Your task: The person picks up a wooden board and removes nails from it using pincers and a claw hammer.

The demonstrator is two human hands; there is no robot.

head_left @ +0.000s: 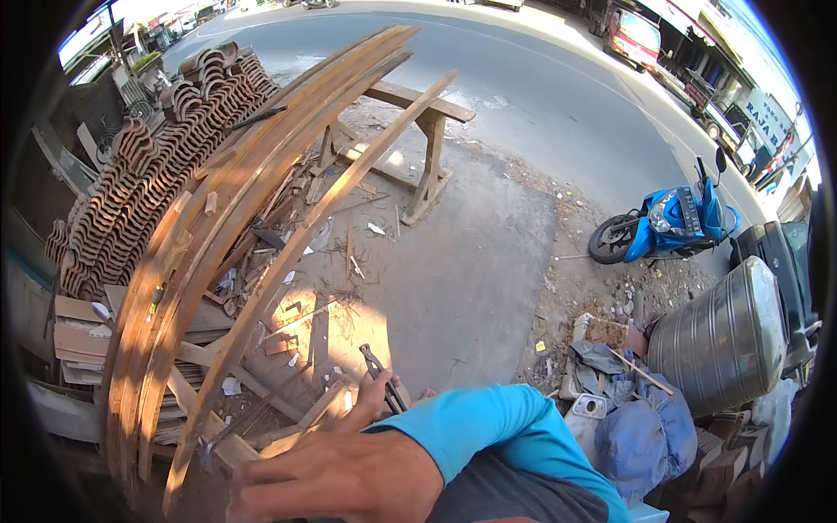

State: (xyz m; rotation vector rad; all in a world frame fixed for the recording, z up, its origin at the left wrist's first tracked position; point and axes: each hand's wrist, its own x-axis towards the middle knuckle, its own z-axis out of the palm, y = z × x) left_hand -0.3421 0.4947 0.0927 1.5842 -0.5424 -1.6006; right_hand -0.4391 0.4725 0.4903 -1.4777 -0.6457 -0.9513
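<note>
My left hand [370, 404] is closed around dark metal pincers [376, 363], whose end points up and away from me. Nearer the camera, my right hand [349, 479] reaches left from a bright blue sleeve, passing in front of my left wrist. Its fingers are stretched out and slightly apart, with nothing visible in them. Broken wood pieces [323, 406] lie on the ground just beyond the hands. To their left, a long narrow timber [296, 244] slants upward, beside several long planks [196, 261].
A wooden trestle [430, 152] stands ahead, with stacked roof tiles [131, 205] at the left. On the right are a blue motorbike [667, 222], a ribbed metal tank [719, 340] and blue bundled cloth [641, 436]. The road [540, 105] runs behind, with parked vehicles.
</note>
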